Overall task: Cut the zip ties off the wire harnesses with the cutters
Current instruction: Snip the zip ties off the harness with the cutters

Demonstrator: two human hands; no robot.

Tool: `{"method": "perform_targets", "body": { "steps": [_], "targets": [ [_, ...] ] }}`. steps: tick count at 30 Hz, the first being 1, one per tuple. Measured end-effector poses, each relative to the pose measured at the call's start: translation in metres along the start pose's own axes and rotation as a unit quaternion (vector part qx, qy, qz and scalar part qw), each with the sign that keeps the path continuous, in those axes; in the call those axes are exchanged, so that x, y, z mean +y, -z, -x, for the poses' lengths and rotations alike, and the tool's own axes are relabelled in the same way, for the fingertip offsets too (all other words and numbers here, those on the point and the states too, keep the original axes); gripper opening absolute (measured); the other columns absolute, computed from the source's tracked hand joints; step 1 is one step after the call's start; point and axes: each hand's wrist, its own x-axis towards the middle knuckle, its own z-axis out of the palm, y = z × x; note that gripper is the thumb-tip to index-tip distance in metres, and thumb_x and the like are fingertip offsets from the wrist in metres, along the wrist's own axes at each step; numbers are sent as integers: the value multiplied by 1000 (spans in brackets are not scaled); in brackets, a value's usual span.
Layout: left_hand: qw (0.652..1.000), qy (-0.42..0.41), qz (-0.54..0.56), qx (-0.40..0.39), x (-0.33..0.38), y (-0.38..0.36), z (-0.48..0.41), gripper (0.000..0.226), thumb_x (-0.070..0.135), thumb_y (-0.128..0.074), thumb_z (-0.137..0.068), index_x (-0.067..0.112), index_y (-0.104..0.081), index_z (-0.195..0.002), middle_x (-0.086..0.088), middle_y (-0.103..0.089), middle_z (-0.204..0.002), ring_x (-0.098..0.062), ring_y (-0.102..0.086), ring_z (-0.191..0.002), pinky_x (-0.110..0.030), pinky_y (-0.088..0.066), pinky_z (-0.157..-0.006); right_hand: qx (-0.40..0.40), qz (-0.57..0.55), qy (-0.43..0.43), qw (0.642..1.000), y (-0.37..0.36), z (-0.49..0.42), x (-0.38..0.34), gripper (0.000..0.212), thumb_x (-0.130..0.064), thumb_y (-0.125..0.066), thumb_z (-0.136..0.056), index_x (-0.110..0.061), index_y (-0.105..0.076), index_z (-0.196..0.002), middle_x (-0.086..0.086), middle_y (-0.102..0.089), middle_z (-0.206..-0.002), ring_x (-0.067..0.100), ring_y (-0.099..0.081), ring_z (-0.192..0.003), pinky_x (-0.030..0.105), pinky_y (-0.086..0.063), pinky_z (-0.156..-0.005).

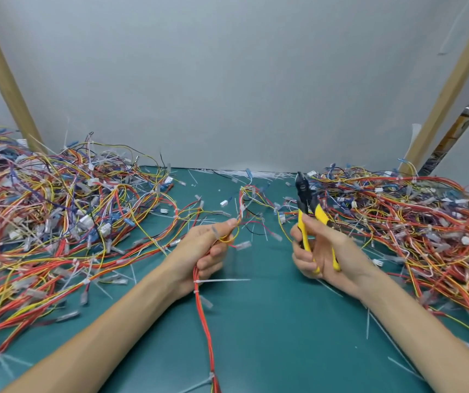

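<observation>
Bare forearms (99, 336) reach in from the bottom edge over a green mat (270, 321). Both hands are raised above the mat and apart from each other.

The left hand (207, 248) grips a harness (204, 316) of red and yellow wires. Its thumb and forefinger pinch the strands at the top, and the other fingers curl round the bundle. Just below that hand, a white zip tie (199, 281) binds the harness, with its tail pointing right. The wires run on down to the bottom edge, where a second tie (212, 375) wraps them. Above the hand, the strands splay out toward the back of the mat.

The right hand (321, 251) holds the cutters (309, 219) by their yellow handles, with the black head pointing up and away. The cutters are clear of the harness and touch no tie.

A left pile (57, 208) of tangled harnesses covers the mat on that side, and a right pile (412, 222) does the same opposite. White scraps (256, 174) of tie lie along the far edge, and more are scattered on the mat. Behind stands a grey wall (227, 80), with a slanting wooden post (6, 80) at each side.
</observation>
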Motion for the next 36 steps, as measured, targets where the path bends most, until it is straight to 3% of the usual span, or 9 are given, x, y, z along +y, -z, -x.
{"method": "perform_targets", "body": {
  "steps": [6, 10, 14, 17, 20, 23, 27, 32, 36],
  "targets": [
    [1000, 0, 12, -21, 4, 0, 3, 29, 40, -63, -76, 15, -67, -63, 6, -34, -41, -3, -19, -24, -14, -13, -27, 10, -37, 77, 996, -10, 1, 6, 20, -28, -52, -74, -13, -49, -87, 6, -28, -66, 15, -19, -49, 26, -13, -47],
    [995, 1, -14, -103, 3, 2, 6, 29, 28, -57, -80, 7, -75, -90, 4, -31, -56, -3, -16, -36, -14, -21, -32, 33, -48, 82, 995, -12, 1, 11, 34, -25, -52, -71, -12, -54, -103, 5, -36, -72, 15, -24, -56, 30, -15, -53],
    [993, 36, -23, -113, 3, 4, 2, 33, 18, -50, -90, -1, -71, -107, 7, -29, -57, -5, -18, -43, -15, -24, -39, 60, 14, 113, 992, -17, -2, 16, 41, -27, -57, -76, -16, -58, -115, 0, -35, -75, 12, -25, -59, 27, -16, -52],
    [997, -13, -26, -69, -2, 6, -1, 29, 6, -45, -97, -7, -68, -108, 5, -38, -57, -4, -28, -43, -14, -31, -40, 87, 66, 146, 983, -21, -3, 18, 43, -31, -60, -79, -20, -61, -120, -1, -34, -77, 11, -26, -59, 24, -17, -48],
    [997, -61, -33, -32, 0, 7, 0, 25, 5, -48, -94, 1, -73, -100, 3, -53, -59, -2, -40, -41, -13, -37, -40, 112, 84, 171, 975, -25, -3, 20, 42, -32, -62, -79, -21, -62, -120, -3, -34, -74, 11, -26, -57, 23, -17, -46],
    [997, -36, 5, -67, 13, 6, 1, 22, 18, -58, -85, 9, -77, -91, 6, -57, -61, 1, -38, -35, -8, -31, -33, 154, 144, 204, 956, -25, -3, 18, 43, -38, -66, -75, -20, -62, -113, -12, -36, -66, 8, -29, -53, 18, -23, -45],
    [992, -2, -5, -127, 33, -3, 0, 24, 7, -46, -96, -1, -64, -109, 10, -66, -69, 2, -35, -30, -5, -26, -28, 180, 145, 188, 955, -22, -5, 16, 61, -50, -69, -64, -11, -58, -110, -8, -37, -67, 10, -31, -54, 20, -25, -44],
    [984, 5, 174, 26, 61, 17, -11, 28, 11, -37, -103, -2, -60, -109, 3, -51, -63, -2, -30, -24, -10, -24, -23, 132, 119, 135, 975, -18, -4, 11, 54, -48, -71, -61, -21, -66, -108, -3, -39, -70, 11, -32, -52, 23, -31, -43],
    [986, -74, -103, 112, 51, 23, -14, 26, 21, -51, -100, 5, -71, -96, 4, -65, -60, -1, -31, -28, -11, -22, -28, 152, 238, 89, 955, -25, -6, 3, 45, -44, -69, -66, -21, -61, -104, -4, -43, -72, 11, -41, -57, 27, -37, -47]
  ]
}}
